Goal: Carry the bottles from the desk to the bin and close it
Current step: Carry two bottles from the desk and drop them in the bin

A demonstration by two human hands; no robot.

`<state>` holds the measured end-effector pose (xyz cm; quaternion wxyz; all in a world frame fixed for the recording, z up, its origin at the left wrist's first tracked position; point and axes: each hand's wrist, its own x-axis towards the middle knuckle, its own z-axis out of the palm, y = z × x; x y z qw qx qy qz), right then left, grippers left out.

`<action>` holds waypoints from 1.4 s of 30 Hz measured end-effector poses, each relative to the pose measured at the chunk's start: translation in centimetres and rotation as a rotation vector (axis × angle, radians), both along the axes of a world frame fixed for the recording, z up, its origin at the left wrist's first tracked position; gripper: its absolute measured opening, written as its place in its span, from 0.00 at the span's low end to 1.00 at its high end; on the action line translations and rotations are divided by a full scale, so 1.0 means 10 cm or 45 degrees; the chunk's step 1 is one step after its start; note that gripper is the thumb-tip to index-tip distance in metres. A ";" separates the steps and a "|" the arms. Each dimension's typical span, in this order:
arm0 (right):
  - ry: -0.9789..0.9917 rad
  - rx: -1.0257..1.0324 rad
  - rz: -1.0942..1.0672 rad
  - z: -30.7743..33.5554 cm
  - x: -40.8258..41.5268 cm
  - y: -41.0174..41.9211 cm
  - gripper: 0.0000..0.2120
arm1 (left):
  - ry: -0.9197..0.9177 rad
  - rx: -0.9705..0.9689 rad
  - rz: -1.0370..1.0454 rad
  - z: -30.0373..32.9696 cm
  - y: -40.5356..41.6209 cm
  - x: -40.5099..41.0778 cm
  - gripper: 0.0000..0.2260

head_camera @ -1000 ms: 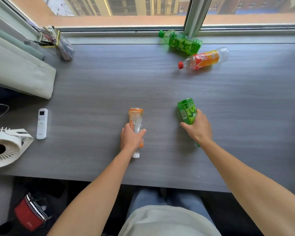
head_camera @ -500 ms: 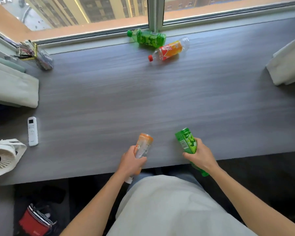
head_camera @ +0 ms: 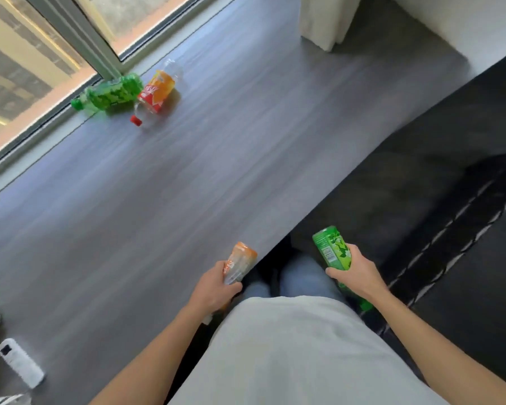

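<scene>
Carry step: left hand (head_camera: 216, 287) clamps the orange bottle (head_camera: 240, 263) — right hand (head_camera: 355, 274) clamps the green bottle (head_camera: 332, 251). Next — locate the bin, unseen here.

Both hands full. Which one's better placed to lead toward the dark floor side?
Right, probably. The right hand holds the green plastic bottle already past the grey desk edge.
</scene>
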<state>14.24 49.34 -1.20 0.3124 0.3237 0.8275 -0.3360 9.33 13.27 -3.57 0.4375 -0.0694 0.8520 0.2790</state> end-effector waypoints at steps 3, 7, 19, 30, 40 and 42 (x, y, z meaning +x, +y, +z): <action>-0.048 0.082 -0.269 -0.01 0.63 0.16 0.34 | -0.005 0.025 -0.215 0.01 0.29 -0.22 0.21; -0.164 0.129 -0.625 -0.05 1.41 0.29 0.31 | 0.002 0.052 -0.492 0.03 0.94 -0.51 0.21; -0.210 -0.133 -1.381 -0.24 2.47 0.79 0.23 | 0.063 -0.012 -0.990 0.07 2.99 -0.78 0.20; -0.104 -0.110 -1.219 -0.24 1.89 2.63 0.26 | 0.072 -0.376 -1.039 -0.03 3.79 -0.89 0.16; 0.091 -0.091 -1.163 -0.26 0.90 4.14 0.28 | 0.029 -0.470 -0.980 -0.19 4.82 -1.58 0.23; 0.033 -0.061 -1.176 -0.26 0.84 4.33 0.29 | 0.031 -0.451 -0.977 -0.21 5.22 -1.80 0.24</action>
